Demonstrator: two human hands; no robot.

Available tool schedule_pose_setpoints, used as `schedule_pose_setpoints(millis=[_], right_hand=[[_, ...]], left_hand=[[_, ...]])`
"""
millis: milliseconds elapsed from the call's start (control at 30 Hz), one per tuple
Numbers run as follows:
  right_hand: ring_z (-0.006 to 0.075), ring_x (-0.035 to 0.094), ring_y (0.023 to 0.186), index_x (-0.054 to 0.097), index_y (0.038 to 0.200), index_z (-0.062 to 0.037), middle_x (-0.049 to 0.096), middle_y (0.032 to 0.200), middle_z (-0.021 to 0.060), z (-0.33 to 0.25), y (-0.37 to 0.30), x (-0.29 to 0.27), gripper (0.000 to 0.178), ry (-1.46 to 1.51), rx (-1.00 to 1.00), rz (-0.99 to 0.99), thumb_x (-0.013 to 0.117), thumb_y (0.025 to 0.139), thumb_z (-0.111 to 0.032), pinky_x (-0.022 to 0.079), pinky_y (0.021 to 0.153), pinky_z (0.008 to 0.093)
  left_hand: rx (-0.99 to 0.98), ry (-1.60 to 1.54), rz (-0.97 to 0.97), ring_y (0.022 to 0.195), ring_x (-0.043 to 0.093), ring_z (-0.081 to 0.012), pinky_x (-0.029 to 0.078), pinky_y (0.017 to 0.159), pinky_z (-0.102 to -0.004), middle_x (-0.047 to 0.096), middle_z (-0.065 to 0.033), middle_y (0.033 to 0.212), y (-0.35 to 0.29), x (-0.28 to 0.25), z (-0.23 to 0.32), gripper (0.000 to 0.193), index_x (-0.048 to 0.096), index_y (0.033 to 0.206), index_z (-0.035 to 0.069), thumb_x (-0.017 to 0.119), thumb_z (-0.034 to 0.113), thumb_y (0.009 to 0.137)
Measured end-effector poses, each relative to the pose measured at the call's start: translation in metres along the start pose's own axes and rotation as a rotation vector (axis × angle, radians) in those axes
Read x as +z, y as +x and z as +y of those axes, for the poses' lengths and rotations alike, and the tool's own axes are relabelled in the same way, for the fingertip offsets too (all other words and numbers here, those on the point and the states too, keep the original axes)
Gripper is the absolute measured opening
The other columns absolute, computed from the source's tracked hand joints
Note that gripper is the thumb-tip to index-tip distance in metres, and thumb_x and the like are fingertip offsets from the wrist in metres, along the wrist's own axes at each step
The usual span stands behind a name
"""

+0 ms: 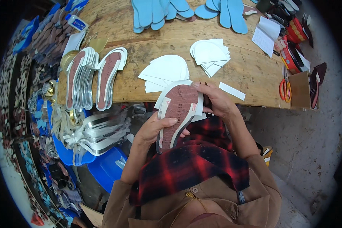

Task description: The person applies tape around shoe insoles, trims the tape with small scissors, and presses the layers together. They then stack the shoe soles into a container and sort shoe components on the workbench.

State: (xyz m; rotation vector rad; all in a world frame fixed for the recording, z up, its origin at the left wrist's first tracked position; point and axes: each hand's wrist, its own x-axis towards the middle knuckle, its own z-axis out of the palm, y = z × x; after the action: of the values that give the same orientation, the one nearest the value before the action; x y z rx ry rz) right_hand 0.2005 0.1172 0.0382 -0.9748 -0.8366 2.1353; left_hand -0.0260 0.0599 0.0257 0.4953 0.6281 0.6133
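Observation:
A reddish-brown shoe insole (178,100) with a white rim is held up in front of my lap, just off the table's near edge. My left hand (152,127) grips its narrower lower half, thumb across the face and fingers behind. At its wide upper end, my right hand (218,98) pinches the white rim at the right side, with its other fingers partly hidden behind. Beyond the insole lie two fanned piles of white rounded pieces (171,66), (211,51). A single white strip (232,91) lies to the right of my right hand.
Two stacks of white-rimmed insoles (79,78) stand at the table's left. Blue insoles (148,13) lie at the back. Orange-handled scissors (285,90) and a cardboard box (299,89) are at the right edge. White strips (98,133) hang over blue bins (108,167) at lower left.

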Motion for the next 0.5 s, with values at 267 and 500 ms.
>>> schedule_pose_setpoints(millis=[267, 500], right_hand=[[0.0042, 0.045, 0.047, 0.057, 0.097, -0.0011, 0.056, 0.071, 0.0000, 0.0031, 0.0039, 0.0032, 0.028, 0.113, -0.021, -0.052, 0.049, 0.097, -0.028, 0.032, 0.033, 0.0183], [0.0055, 0.045, 0.044, 0.059, 0.093, 0.0004, 0.056, 0.068, 0.0016, 0.0009, 0.0034, -0.0005, 0.031, 0.061, 0.000, -0.006, 0.051, 0.096, -0.030, 0.032, 0.033, 0.0188]], left_hand=[[0.003, -0.102, -0.008, 0.083, 0.068, -0.0336, 0.059, 0.070, -0.0396, 0.062, -0.0219, 0.102, 0.0035, -0.0011, -0.0002, 0.042, 0.047, 0.120, -0.010, 0.059, 0.012, 0.086], [-0.027, -0.136, 0.006, 0.083, 0.068, -0.0348, 0.060, 0.069, -0.0413, 0.061, -0.0223, 0.102, 0.0043, -0.0069, -0.0021, 0.041, 0.047, 0.119, -0.010, 0.059, 0.011, 0.086]])
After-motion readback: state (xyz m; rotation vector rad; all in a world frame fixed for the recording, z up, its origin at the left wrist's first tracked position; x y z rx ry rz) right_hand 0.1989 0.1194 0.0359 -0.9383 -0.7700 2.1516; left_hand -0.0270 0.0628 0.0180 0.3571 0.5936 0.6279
